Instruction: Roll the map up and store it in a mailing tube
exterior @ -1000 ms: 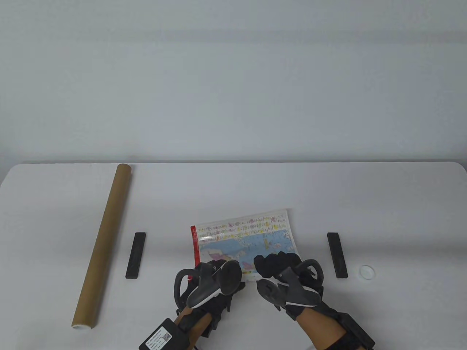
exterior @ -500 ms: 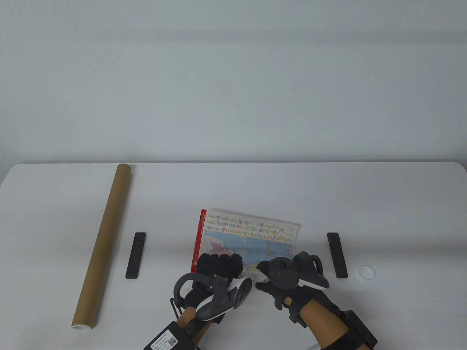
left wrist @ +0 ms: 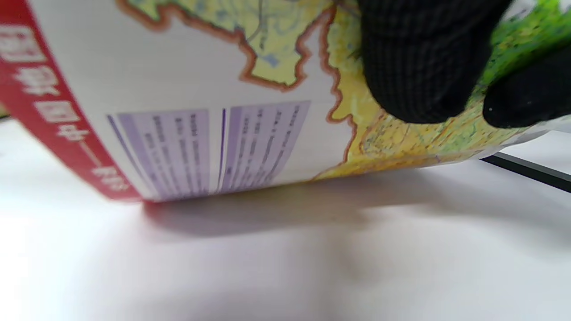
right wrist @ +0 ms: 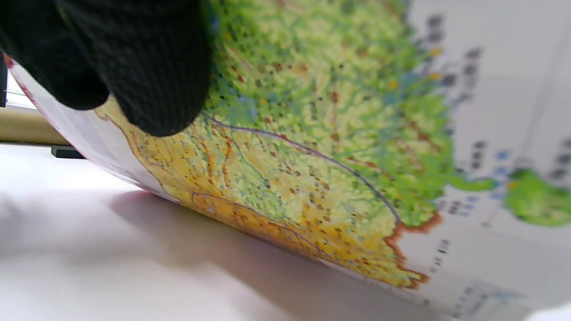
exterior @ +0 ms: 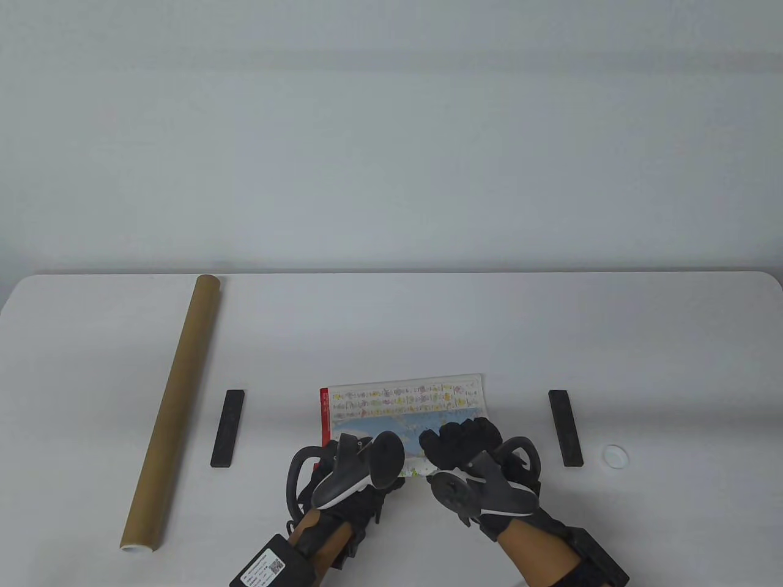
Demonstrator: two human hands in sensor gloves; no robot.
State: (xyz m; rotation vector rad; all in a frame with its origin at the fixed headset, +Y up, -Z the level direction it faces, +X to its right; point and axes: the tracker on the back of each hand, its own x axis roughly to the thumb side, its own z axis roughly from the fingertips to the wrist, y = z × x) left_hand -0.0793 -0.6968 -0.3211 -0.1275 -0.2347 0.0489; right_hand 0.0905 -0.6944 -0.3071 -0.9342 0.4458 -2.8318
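Observation:
A colourful map [exterior: 404, 406] with a red left border lies on the white table near the front centre, its near part curled into a roll under both hands. My left hand [exterior: 342, 455] grips the roll's left part, and its fingertips [left wrist: 419, 76] press on the printed paper [left wrist: 223, 142]. My right hand [exterior: 462, 443] grips the roll's right part, fingertips [right wrist: 156, 76] on the map [right wrist: 312, 156]. A long brown mailing tube [exterior: 174, 409] lies at the left, running front to back, well apart from both hands.
Two black bar weights lie either side of the map, one at the left [exterior: 228, 428] and one at the right [exterior: 565, 428]. A small white cap [exterior: 615, 455] lies at the far right. The table's back edge [exterior: 391, 274] meets a plain wall.
The flat far part of the map has got shorter as the roll moved away from me. Both hands shifted and turned on the roll, and the map's far edge swung back level.

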